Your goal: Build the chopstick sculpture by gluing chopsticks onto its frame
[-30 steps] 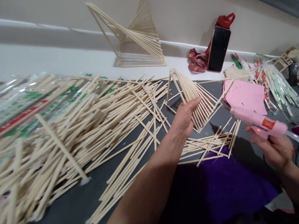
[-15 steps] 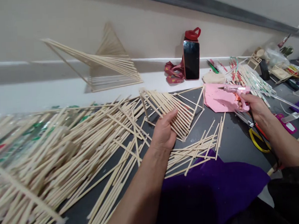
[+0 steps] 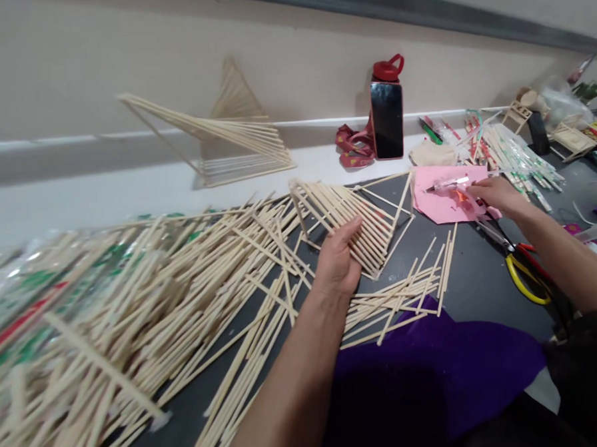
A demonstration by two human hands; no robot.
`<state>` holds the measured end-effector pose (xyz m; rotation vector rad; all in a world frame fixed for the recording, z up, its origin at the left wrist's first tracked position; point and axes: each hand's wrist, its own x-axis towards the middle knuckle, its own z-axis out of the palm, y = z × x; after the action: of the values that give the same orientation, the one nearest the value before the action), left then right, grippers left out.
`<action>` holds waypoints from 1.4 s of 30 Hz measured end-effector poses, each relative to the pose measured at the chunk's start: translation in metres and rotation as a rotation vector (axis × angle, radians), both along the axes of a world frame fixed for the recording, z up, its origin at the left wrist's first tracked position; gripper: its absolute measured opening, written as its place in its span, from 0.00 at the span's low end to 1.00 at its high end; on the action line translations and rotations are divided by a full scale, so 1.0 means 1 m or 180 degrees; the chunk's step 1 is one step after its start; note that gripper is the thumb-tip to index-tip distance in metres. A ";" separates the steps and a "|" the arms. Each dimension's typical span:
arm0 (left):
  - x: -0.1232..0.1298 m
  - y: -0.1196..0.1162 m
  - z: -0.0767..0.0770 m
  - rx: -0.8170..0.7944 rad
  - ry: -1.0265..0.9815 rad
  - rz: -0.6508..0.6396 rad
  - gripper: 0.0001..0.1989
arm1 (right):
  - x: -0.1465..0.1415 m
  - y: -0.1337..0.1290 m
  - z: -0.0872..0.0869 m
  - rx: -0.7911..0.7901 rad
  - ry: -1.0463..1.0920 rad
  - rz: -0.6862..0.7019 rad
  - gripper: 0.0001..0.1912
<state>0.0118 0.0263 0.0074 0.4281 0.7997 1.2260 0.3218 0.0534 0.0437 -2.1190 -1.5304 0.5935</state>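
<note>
My left hand (image 3: 339, 258) grips the near side of a small frame of glued wooden sticks (image 3: 358, 214), its thumb lying over the closely laid row. At the right, a pink hot glue gun (image 3: 451, 184) lies over a pink sheet (image 3: 432, 206), nozzle to the left. My right hand (image 3: 494, 196) is on the gun's handle, fingers curled and partly hidden. Short loose sticks (image 3: 406, 288) lie just right of my left wrist. Scissors with yellow and red handles (image 3: 524, 282) rest below my right forearm.
A big heap of sticks (image 3: 183, 309) and plastic packs (image 3: 27, 298) covers the left side. Against the wall stand a larger twisted stick model (image 3: 244, 139), a phone (image 3: 388, 120) and a red-capped bottle (image 3: 386, 69). More wrapped sticks (image 3: 515, 159) lie at the far right; purple cloth (image 3: 475, 354) is in front.
My right hand has lowered the glue gun onto the pink sheet. The left hand still holds the stick frame. The whole view has shifted slightly.
</note>
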 end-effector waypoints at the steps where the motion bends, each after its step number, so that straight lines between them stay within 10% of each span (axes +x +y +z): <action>1: 0.000 0.000 0.000 0.0004 -0.0019 0.0004 0.08 | -0.002 -0.003 0.005 -0.0042 -0.0698 0.0090 0.13; 4: 0.001 -0.001 -0.002 0.0002 -0.0029 -0.0001 0.10 | -0.021 -0.017 0.019 0.0498 -0.1519 0.0414 0.12; 9: 0.001 -0.002 -0.002 0.0018 -0.0088 -0.0026 0.11 | -0.085 -0.049 0.023 0.1032 0.0045 0.1434 0.12; 16: 0.002 -0.001 -0.005 0.0077 -0.0162 0.0045 0.09 | -0.122 -0.046 0.005 0.2216 -0.0490 0.2602 0.13; 42: 0.000 -0.001 -0.005 0.0208 -0.0326 -0.0288 0.10 | -0.122 -0.040 -0.007 0.2580 -0.1199 0.2939 0.13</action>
<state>0.0123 0.0251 0.0021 0.4463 0.6478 1.1824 0.1996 0.0129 0.0368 -0.8788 -2.4035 -0.1987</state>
